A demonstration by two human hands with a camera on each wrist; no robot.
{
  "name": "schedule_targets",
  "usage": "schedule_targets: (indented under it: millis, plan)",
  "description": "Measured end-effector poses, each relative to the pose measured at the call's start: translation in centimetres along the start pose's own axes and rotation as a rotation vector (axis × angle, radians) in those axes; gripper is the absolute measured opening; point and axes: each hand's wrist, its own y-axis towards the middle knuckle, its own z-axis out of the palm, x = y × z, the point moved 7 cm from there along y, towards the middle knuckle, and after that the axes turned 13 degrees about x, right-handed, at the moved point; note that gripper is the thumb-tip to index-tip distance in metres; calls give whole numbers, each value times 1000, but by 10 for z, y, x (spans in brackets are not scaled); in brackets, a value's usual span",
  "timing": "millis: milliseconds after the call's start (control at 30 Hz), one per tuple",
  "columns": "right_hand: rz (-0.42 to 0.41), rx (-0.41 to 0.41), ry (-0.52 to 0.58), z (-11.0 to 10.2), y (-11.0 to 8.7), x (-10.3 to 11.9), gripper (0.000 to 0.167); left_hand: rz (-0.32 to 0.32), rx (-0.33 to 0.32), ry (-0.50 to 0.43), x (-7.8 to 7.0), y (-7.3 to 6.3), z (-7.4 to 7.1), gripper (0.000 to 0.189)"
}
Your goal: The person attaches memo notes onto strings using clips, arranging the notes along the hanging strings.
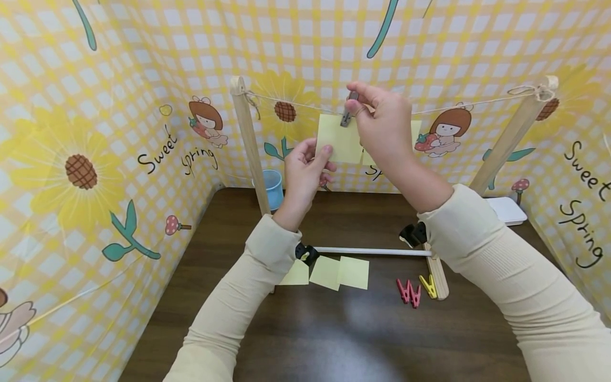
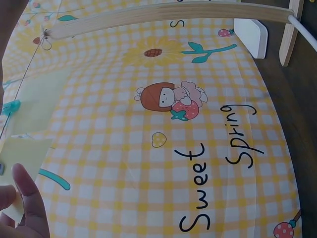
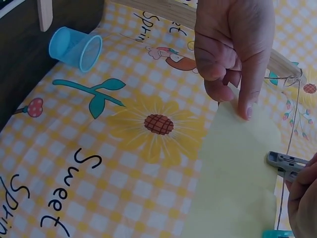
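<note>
My left hand (image 1: 305,172) pinches the lower left edge of a pale yellow paper note (image 1: 340,139) between thumb and fingers. The note stands upright just under a thin string (image 1: 298,102) tied between two wooden posts. A grey clothespin (image 1: 346,118) is pinched in my right hand (image 1: 389,127), its tip over the note's top edge at the string. A second yellow note (image 2: 39,99) hangs from the same string by a teal clothespin (image 2: 11,107); my right hand covers most of that note in the head view.
Several more yellow notes (image 1: 354,272) lie on the brown table (image 1: 334,329). Two red clothespins (image 1: 409,293) and a yellow clothespin (image 1: 428,286) lie right of them. A blue cup (image 1: 273,188) stands behind the left post (image 1: 250,143); a white object (image 1: 508,210) sits beyond the right post (image 1: 513,127).
</note>
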Motion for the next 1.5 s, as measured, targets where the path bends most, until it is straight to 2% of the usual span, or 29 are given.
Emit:
schedule_targets:
  millis: [200,433,600,700,833,933,1000,1033,1133,1200,1267,1367,1500]
  plan:
    - [52,110,-13,4,0,-1,37,-15,-1,6,2,0,-1,22]
    - [92,234,-105,5,0,-1,43,-19,1,-26,4,-2,-2,27]
    - [62,239,-84,-1,-6,-1,50,-27,34,-4,5,-4,-2,39]
    - [-11,156,-40,-11,-15,-1,46,-81,73,115,12,-9,-5,49]
    - [-260,-47,-40,-28,-39,-5,33,-204,163,383,31,-20,-11,62]
    - [-405,-210,-92,-37,-67,-19,20,-268,225,606,52,-32,-20,58]
    - [-434,-272,-138,-38,-87,-34,12,-305,258,758,69,-44,-27,50]
    - [-431,-275,-165,-37,-97,-44,10,-325,276,828,78,-51,-31,45]
    - [-359,-190,-241,-28,-126,-80,7,-401,339,996,111,-74,-41,33]
    - [-258,-89,-289,-18,-144,-110,9,-452,377,1075,132,-89,-47,30]
    - [-121,3,-316,-8,-161,-143,11,-509,389,1153,151,-102,-54,29]
    - [98,119,-334,6,-188,-191,9,-573,358,1271,168,-117,-65,29]
    - [358,260,-366,19,-224,-242,10,-606,276,1396,176,-129,-76,23]
